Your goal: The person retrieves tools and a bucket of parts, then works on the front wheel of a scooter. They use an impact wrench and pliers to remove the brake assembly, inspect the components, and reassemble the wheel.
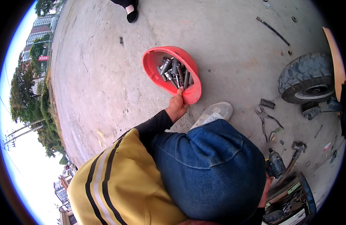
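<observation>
A red hard hat [197,91], turned hollow side up, holds several metal sockets [175,71] in a loose pile. My left hand [176,106] is closed on the hat's near rim, with a finger reaching over the edge beside the sockets. Low on the right, beyond my jeans-covered knee, a dark power tool like a cordless impact wrench [276,164] points up from my right hand [268,185]. That hand is partly hidden by the leg, but it appears wrapped round the tool's lower part.
Pliers [263,119], a dark cylinder [267,103] and a hammer [298,146] lie on the concrete at right. Beside my right hand stands an open toolbox [309,197]. A knobby-tyred wheel [307,78] stands farther off. Another person's foot [132,14] shows at the top.
</observation>
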Available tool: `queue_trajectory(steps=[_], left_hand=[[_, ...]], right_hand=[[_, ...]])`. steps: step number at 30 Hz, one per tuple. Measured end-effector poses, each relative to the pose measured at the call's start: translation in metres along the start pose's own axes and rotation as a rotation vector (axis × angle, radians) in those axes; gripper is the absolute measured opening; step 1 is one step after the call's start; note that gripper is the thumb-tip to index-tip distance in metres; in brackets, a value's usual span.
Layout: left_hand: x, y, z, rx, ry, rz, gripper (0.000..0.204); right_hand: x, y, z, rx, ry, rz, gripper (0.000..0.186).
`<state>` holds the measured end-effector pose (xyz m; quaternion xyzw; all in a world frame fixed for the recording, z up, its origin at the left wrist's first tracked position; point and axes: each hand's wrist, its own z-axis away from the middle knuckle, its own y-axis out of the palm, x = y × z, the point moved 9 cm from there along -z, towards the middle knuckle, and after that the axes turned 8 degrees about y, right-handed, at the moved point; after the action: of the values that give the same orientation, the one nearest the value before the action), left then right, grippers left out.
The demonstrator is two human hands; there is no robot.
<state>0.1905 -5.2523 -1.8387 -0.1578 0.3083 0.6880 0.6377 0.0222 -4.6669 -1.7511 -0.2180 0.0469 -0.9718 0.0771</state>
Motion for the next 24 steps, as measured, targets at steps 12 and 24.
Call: queue_trajectory(steps=[12,24], left_hand=[[0.007,0.103,0.086,0.400,-0.189,-0.492,0.051],[-0.073,0.095,0.128,0.844,0.860,-1.626,0.020]], right_hand=[[0.014,0.026,0.028,0.000,0.160,-0.077,0.025],[-0.010,-0.012,-0.006,-0.016,0.044,0.002,0.024]])
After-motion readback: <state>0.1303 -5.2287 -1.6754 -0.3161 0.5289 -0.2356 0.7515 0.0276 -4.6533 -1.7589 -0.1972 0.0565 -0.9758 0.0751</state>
